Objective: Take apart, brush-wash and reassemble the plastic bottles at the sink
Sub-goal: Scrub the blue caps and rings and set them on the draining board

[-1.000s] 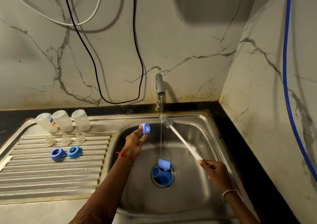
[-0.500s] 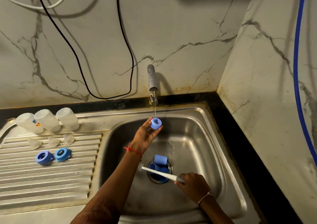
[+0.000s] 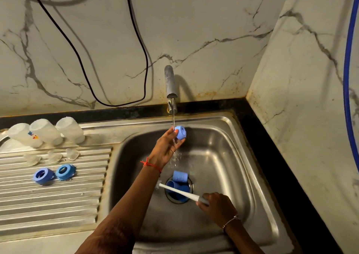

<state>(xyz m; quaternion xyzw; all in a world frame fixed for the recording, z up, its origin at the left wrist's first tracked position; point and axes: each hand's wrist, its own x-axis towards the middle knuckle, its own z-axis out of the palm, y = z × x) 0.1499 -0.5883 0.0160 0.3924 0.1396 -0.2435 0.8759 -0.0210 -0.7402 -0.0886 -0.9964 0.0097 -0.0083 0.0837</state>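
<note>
Plastic bottles [image 3: 46, 131], 3 pcs, stand in a row at the far left of the drainboard [image 3: 48, 205], touching each other. Just near of them lie 3 clear teats [image 3: 54, 156] and 2 blue rings [image 3: 43, 176]. L hand [image 3: 165, 148] pinches a blue collar [image 3: 180, 132] w/ the fingertips under the water from the tap [image 3: 170, 84]. R hand [image 3: 215, 205] is curled round the handle of the white brush [image 3: 178, 190], low over the sink [image 3: 223, 156]; the bristle end points left. Blue caps [image 3: 179, 176] sit on the drain.

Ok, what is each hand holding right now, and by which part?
Left hand pinches the blue bottle collar by its outer side. Right hand grips the bottle brush by its handle end.
</note>
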